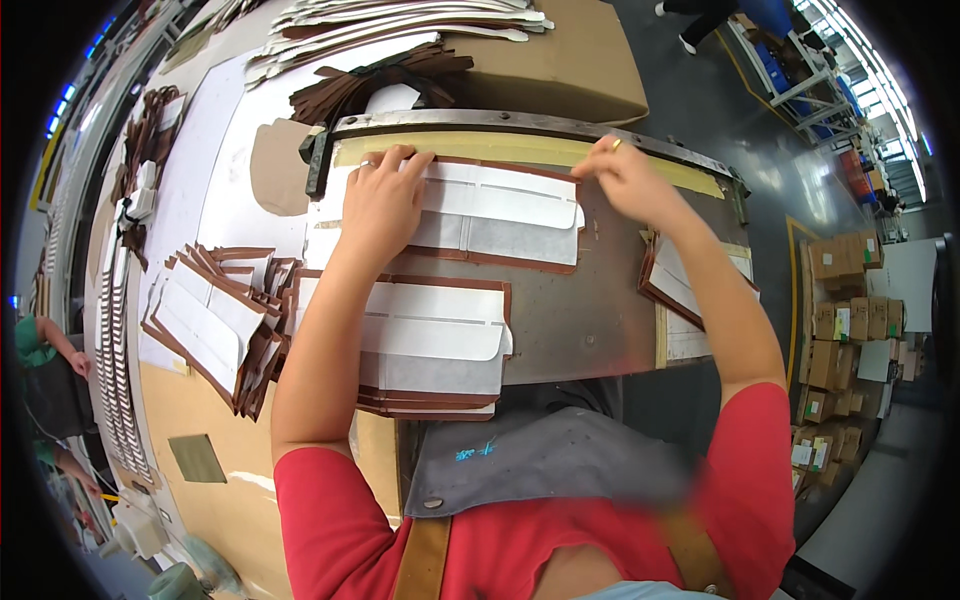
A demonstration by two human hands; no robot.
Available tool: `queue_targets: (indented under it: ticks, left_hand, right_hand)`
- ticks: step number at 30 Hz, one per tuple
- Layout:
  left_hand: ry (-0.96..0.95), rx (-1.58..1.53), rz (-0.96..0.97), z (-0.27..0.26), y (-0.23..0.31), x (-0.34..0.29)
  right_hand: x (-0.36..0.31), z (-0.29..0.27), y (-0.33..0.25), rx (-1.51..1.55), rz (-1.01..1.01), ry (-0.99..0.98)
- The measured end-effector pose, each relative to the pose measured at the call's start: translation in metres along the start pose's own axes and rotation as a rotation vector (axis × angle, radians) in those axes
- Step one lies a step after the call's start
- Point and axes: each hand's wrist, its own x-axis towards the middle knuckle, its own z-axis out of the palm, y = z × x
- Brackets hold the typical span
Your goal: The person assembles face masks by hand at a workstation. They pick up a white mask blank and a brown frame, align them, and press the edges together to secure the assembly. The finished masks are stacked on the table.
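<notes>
A brown-edged panel with white lining pieces [500, 205] lies on the metal work plate [600, 300], along its far yellow strip. My left hand [385, 195] rests on the panel's left end, its fingers apart and bent over the far edge. At the far right corner of the same panel, my right hand [632, 182] is closed in a pinch on the edge; the fingertips are partly hidden. Nearer to me, under my left forearm, sits a stack of similar brown-and-white panels [440, 335]. Another few such panels [672, 280] lie by my right forearm.
A fanned heap of panels [215, 320] lies on the left. Behind the plate's metal bar [500, 122] are brown strips [375, 85], a cardboard box [555, 65] and stacked white-and-brown pieces [390, 25]. Cartons [840, 320] stand at the right; another person's arm [62, 345] shows far left.
</notes>
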Motion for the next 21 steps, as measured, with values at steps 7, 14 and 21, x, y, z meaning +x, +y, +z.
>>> queue_targets:
  ticks: [7,14,21]
  left_hand:
    - [0.109,-0.143,-0.076,0.014,-0.014,0.000]
    - [0.132,-0.308,-0.242,0.021,-0.023,0.003]
    - [0.316,-0.500,-0.329,0.005,-0.026,0.013]
  right_hand:
    - [0.034,0.033,-0.035,0.354,-0.036,-0.076]
    - [0.079,0.056,-0.082,0.304,-0.023,-0.205]
    - [0.065,0.039,-0.073,0.678,0.059,-0.243]
